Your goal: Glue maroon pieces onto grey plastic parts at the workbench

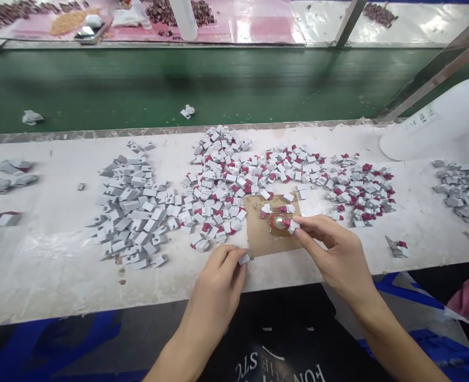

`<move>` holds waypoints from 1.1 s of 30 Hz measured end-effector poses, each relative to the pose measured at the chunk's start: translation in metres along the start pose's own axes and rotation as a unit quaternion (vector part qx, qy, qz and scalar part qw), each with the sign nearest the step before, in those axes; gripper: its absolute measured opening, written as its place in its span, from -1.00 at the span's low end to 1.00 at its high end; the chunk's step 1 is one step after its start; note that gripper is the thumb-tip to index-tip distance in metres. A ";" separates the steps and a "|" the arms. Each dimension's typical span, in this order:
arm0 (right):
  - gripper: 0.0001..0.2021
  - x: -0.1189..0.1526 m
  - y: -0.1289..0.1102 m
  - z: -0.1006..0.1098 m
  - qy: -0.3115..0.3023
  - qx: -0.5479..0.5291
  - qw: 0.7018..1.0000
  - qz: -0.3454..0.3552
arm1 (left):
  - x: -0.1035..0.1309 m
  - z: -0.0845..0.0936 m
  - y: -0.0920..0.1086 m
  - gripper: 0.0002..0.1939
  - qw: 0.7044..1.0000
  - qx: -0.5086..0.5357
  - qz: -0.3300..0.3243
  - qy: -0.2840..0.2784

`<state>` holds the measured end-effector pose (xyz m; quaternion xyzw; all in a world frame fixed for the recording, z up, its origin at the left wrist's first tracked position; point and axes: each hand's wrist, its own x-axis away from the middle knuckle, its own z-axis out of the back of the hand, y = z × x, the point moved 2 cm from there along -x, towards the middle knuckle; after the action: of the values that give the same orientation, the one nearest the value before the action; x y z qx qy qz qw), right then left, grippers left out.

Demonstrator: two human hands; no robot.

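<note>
Between thumb and fingers, my left hand pinches a small grey plastic block at the lower left edge of a brown cardboard square. My right hand grips a grey block with a dark red part, close beside a small round metal piece in a wet amber patch on the cardboard. Two or so grey-and-red pieces lie near that patch. A pile of plain grey blocks is to the left; grey-and-red pieces spread across the middle.
More grey-and-red pieces lie right of the cardboard, with another grey heap at the far right. A large white bottle leans at the right. Behind the white table runs a green belt, with a pink-covered shelf beyond.
</note>
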<state>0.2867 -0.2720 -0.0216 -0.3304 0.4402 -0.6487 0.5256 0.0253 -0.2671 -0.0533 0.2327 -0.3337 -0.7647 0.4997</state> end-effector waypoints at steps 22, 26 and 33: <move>-0.79 -0.014 -0.013 0.000 -0.023 -0.345 0.928 -0.135 | -0.088 -0.005 0.057 -0.83 0.881 0.460 0.102 -0.053; -0.80 -0.013 -0.010 -0.001 -0.026 -0.343 0.929 -0.134 | -0.090 -0.008 0.058 -0.84 0.876 0.468 0.098 -0.062; -0.83 -0.006 0.002 -0.001 0.013 -0.107 0.993 -0.049 | -0.082 -0.001 0.041 -0.81 0.905 0.407 0.127 0.016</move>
<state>0.2883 -0.2660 -0.0240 -0.3975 0.4975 -0.6271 0.4486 0.0836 -0.2031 -0.0218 0.3837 -0.6342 -0.4887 0.4601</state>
